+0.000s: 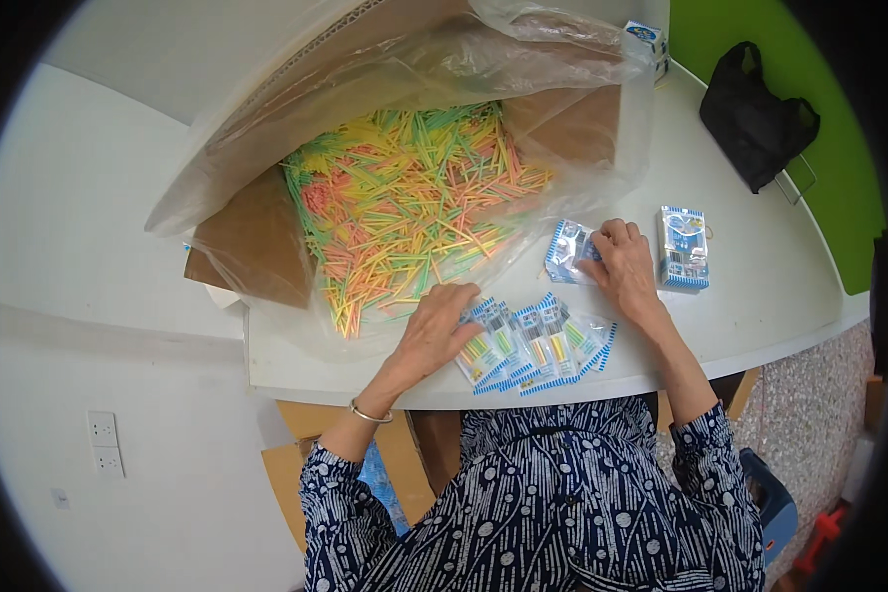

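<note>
Just above the table's near edge is my left hand (432,331), its fingers loosely spread and the thumb beside the filled packets. It holds nothing that I can see. Several small clear packets (535,345) with blue striped edges lie overlapping in a fan, thin coloured sticks inside them. My right hand (624,264) has its fingers curled with the thumb on a flat clear-and-blue packet (565,251), pinching its right side. Close to the left hand, a plastic-lined carton holds a large heap of thin yellow, green and pink sticks (414,197).
Right of my right hand stands a stack of blue-and-white packets (683,247). A black bag (758,116) lies at the far right by a green panel (829,168). Another small blue-and-white pack (645,41) is at the back. Clear plastic liner (602,128) drapes over the carton.
</note>
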Demonstrator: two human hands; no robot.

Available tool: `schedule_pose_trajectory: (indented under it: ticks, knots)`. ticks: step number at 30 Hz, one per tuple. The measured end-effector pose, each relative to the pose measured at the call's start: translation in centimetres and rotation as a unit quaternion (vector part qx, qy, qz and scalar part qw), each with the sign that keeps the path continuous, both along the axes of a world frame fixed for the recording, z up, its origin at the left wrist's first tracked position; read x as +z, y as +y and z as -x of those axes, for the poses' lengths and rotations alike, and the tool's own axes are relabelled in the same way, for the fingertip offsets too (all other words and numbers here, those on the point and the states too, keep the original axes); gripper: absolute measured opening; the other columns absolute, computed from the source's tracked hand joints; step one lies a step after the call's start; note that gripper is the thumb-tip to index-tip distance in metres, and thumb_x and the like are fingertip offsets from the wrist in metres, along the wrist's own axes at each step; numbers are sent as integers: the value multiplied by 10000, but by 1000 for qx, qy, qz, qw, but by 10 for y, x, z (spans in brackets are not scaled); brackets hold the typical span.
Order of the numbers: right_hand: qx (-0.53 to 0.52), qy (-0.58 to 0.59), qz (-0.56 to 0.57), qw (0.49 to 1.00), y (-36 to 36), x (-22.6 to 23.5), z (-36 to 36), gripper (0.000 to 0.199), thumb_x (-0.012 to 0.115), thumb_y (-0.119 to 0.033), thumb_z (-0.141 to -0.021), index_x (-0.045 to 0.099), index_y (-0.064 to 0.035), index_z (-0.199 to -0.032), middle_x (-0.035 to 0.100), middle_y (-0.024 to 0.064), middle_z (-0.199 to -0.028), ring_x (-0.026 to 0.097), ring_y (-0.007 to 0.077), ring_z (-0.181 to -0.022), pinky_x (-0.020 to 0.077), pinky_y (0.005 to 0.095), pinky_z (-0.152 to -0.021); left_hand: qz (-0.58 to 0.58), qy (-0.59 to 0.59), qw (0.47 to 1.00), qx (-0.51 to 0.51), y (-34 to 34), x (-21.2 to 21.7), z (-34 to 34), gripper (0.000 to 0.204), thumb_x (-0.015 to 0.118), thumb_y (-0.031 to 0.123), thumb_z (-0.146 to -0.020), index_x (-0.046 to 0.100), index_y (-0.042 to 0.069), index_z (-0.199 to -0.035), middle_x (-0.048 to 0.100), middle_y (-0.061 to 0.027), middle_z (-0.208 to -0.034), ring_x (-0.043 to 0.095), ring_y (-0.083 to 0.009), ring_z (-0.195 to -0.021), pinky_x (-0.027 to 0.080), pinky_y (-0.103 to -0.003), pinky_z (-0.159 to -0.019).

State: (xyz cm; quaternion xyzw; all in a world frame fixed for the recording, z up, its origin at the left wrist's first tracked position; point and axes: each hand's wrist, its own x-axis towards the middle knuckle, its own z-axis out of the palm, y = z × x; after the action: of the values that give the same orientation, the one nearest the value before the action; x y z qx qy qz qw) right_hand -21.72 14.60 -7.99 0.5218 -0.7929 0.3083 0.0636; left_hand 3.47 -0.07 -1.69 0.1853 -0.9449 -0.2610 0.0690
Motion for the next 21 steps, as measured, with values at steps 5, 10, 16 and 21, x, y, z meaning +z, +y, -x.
schedule_pose_trajectory:
  ticks: [5,10,16,21]
  knots:
    - [41,-7,15,999,0,-11,12,80,690,-94,-737,647,-57,-794,554,78,-892,512,261,-883,377,380,-761,-11,67,998,0,3,19,30,365,671,196,-804,557,-4,-1087,576,-148,-1066,544,-329,-1012,438,-380,-875]
    - [68,33,35,996,5,5,1,96,689,-75,-702,634,-60,-779,550,65,-866,512,254,-856,370,384,-754,-55,124,990,26,7,8,64,329,657,241,-840,594,-16,-1034,601,-139,-1009,569,-289,-978,450,-354,-846]
    - [112,81,125,982,11,53,-26,219,715,-71,-666,634,-68,-869,574,87,-989,520,263,-935,381,396,-805,-279,149,947,49,10,3,85,250,658,201,-854,624,-30,-942,642,-111,-880,601,-208,-817,468,-327,-715]
    - [113,-54,160,979,-1,63,-30,362,751,-80,-670,624,-42,-1006,510,158,-1218,465,339,-1121,373,416,-948,-346,140,926,59,13,15,74,174,642,141,-867,648,-28,-912,643,-69,-832,575,-150,-776,444,-288,-696]
